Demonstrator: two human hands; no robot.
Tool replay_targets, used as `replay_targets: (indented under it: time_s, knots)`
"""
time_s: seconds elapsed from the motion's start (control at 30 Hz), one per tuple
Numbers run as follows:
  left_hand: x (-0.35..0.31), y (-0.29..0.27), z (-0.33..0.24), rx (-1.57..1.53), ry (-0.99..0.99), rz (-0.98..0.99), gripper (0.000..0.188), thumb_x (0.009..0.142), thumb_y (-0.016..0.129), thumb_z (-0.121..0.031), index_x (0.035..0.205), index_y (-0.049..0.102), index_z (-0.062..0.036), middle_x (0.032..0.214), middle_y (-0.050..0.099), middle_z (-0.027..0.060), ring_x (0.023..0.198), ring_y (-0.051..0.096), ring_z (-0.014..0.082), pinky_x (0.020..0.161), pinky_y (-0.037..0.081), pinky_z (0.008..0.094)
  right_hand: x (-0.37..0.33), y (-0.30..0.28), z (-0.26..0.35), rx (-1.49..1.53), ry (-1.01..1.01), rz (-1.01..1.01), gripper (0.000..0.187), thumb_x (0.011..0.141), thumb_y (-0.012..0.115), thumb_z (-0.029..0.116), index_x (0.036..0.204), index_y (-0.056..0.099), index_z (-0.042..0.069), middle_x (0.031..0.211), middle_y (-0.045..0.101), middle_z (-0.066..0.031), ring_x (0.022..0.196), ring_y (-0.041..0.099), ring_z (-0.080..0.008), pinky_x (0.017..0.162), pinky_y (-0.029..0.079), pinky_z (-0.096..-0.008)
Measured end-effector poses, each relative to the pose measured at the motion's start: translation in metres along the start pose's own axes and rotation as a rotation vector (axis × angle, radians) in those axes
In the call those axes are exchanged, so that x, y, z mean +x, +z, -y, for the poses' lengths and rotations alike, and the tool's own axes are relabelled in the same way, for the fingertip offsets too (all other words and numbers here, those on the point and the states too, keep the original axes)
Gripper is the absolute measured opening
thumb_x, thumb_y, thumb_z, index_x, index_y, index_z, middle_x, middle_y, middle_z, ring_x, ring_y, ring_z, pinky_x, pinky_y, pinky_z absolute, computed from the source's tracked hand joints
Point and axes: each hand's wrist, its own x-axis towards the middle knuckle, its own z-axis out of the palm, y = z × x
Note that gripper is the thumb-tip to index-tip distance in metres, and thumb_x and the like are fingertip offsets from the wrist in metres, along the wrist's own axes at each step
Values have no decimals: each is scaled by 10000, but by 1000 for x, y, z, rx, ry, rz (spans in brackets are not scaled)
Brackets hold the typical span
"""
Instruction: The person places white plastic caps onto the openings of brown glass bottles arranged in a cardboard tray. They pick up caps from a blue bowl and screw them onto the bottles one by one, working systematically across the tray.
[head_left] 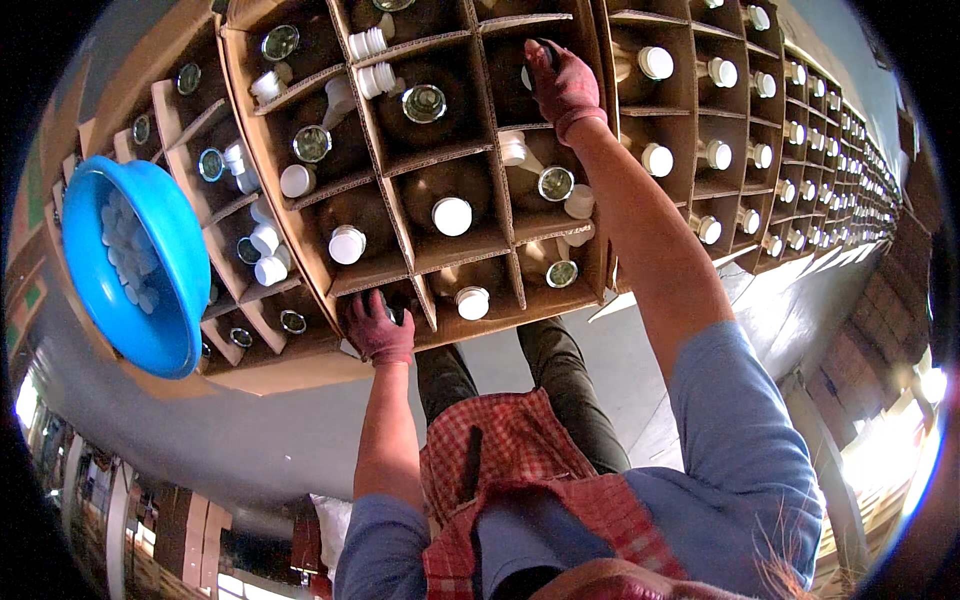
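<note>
A cardboard box (325,293) with a grid of dividers stands before me, holding glass bottles. Some have white caps, such as the bottle cap (452,216) in a middle cell; others show bare round mouths, like the open bottle (424,103). Loose white stoppers (377,80) lie beside several open necks. My left hand (378,328), in a dark red glove, reaches into the near left corner cell, its fingers curled. My right hand (566,88), gloved alike, is closed over a cell at the far right. Whatever either hand grips is mostly hidden by the fingers.
At the left, a blue basin (185,250) with many white caps (128,250) rests over another box (240,215) of bottles. More divided boxes (690,110) with white-capped bottles run off to the right. The grey floor (270,430) lies below.
</note>
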Motion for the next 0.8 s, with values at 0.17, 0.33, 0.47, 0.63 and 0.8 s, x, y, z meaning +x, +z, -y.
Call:
replay_targets:
  time_s: [0.17,0.33,0.47,0.63,0.8]
  knots:
    - [-10,4,4,11,-54,62,639,604,722,-307,1185,524,-131,1274,447,204,1158,411,429,994,310,535,-7,1,6,149,48,-89,471,923,392,509,1068,608,115,957,634,-198,951,574,-406,786,464,-431]
    - [-6,1,7,-44,-188,247,636,725,649,-294,1292,460,-76,1367,389,237,1276,336,422,1057,270,521,14,6,15,142,121,-62,462,919,430,494,1021,628,90,906,639,-205,914,591,-397,766,469,-435]
    - [3,5,4,42,-26,16,620,621,717,-281,1186,523,-116,1282,453,229,1177,419,436,965,362,531,17,-1,-12,164,107,1,427,909,517,428,1146,595,83,1003,648,-176,943,609,-318,801,456,-358]
    - [-2,6,9,17,-83,25,608,631,709,-272,1187,524,-110,1275,461,230,1170,430,425,966,370,524,-86,-57,-26,185,-85,9,250,855,636,173,1067,636,41,875,665,-55,764,576,-108,711,471,-258]
    - [-2,7,8,54,-34,0,609,631,713,-267,1184,522,-100,1278,457,230,1176,424,421,970,369,514,-161,-46,-35,-609,18,442,294,848,558,322,1022,592,88,933,654,-136,837,653,-313,678,540,-397]
